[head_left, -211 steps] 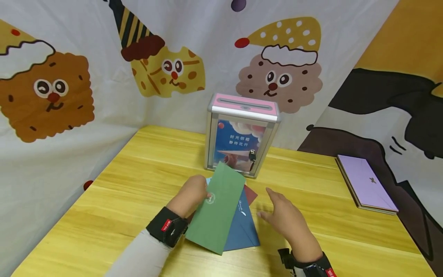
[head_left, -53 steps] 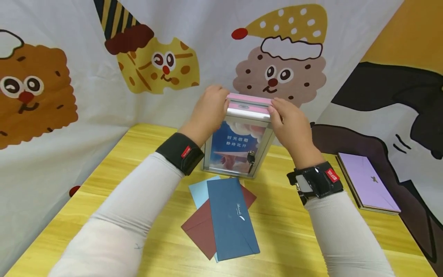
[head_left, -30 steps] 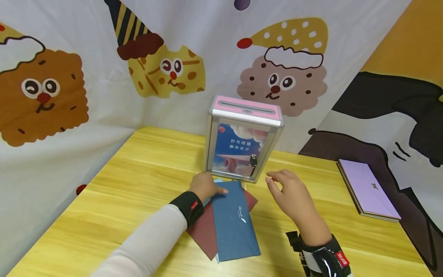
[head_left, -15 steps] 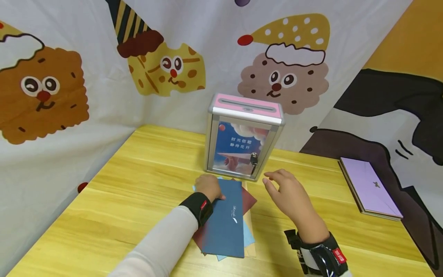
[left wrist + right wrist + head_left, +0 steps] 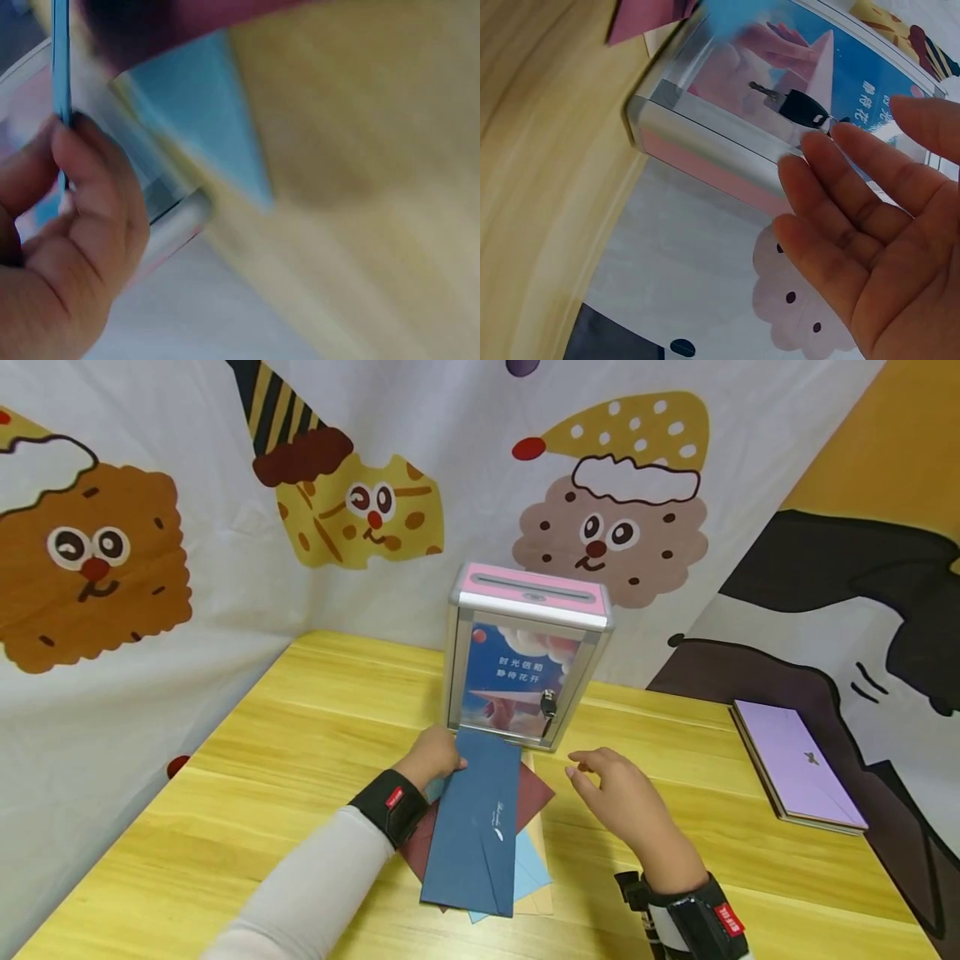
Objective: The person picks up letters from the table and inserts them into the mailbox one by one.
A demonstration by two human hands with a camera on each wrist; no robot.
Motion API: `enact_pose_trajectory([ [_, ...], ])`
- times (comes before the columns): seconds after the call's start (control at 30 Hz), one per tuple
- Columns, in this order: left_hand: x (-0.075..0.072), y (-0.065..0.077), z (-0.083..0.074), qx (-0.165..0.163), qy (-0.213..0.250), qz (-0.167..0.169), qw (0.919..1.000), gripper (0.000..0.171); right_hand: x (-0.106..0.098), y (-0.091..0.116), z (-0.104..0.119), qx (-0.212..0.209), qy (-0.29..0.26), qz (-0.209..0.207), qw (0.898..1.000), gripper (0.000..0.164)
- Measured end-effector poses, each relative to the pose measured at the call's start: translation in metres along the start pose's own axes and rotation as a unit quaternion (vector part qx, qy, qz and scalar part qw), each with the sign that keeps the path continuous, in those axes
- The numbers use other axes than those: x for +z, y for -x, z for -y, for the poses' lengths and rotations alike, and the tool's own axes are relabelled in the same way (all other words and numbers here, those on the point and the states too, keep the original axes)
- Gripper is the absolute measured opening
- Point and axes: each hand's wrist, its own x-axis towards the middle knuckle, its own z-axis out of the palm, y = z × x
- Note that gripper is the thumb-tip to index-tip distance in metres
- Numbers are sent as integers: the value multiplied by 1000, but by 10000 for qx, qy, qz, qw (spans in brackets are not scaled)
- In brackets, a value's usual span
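Left hand [image 5: 432,755] pinches dark-blue envelope [image 5: 474,835] in front of box [image 5: 523,668]; right hand [image 5: 621,795] loosely spread, holding nothing. Likely lifting step; next probably calls for raising envelope boxward.

Bright, even light fills the head view, with a pale sheen along the bottom of the yellow wood-grain counter [image 5: 225,810] and a soft shadow beside the bare right forearm [image 5: 667,852]. The left-wrist view is smeared: counter and pale-blue paper envelope [image 5: 202,105] blur, while the left fingers [image 5: 97,187] look clearer. The dimmer right-wrist view shows white glare on the clear-fronted, pink-and-silver box [image 5: 739,90].
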Motion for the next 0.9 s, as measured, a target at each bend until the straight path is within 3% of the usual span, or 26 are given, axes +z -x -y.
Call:
enact_pose_trajectory([
  [0.03,-22,15,-11,-172,439,283,9985,43,2,1,-1,20,-7,68,10000,36],
  [0.1,-67,48,-33,-497,1587,584,9843,42,5,1,-2,53,-58,194,9998,38],
  [0.17,-103,78,-49,-482,2480,531,9661,47,8,1,-2,64,-180,316,9993,44],
  [0.27,-134,106,-61,-144,3020,293,9528,42,12,2,-1,-3,-594,541,9968,56],
  [0.37,-153,119,-70,130,3233,-79,9462,32,14,4,3,-159,-1122,784,9905,65],
  [0.43,-162,124,-76,309,3311,-343,9425,30,13,5,5,-306,-1398,921,9854,62],
  [0.57,-179,132,-88,626,3204,-805,9418,31,9,9,9,-524,-1558,935,9820,24],
  [0.63,-185,135,-93,707,3105,-977,9429,30,5,11,11,-528,-1556,788,9832,17],
  [0.73,-193,138,-99,790,3002,-1160,9435,30,0,13,16,-593,-1493,397,9862,28],
  [0.9,-209,145,-112,1107,2853,-1532,9396,30,-10,7,20,-1063,-1062,-613,9867,30],
])
